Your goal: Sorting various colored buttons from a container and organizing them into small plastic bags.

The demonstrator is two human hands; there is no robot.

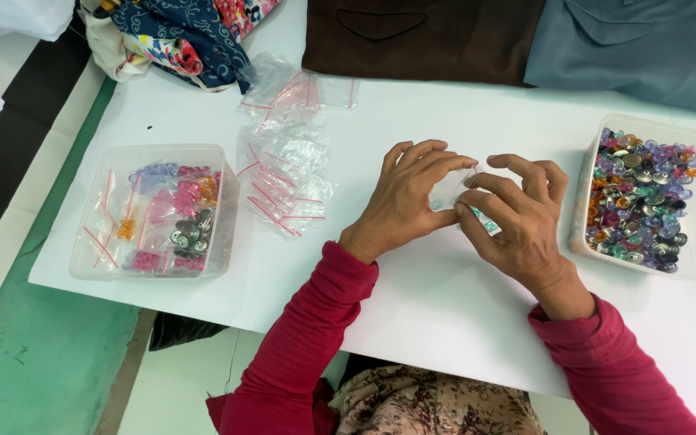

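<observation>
Both hands, left (403,201) & right (517,213), pinch a small clear bag (454,193) between fingertips, btwn button tub (646,201) and filled-bag tub (155,211) for easy reach.

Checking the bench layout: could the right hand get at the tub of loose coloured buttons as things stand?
Probably yes: the tub of buttons stands open just beside the right hand, nothing between, though both hands pinch a small clear bag.

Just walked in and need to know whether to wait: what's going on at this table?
A person in red sleeves holds a small clear bag between the left hand and right hand, over the white table. A tub of loose coloured buttons sits to the right. Empty bags lie to the left, beside a tub of filled bags.
</observation>
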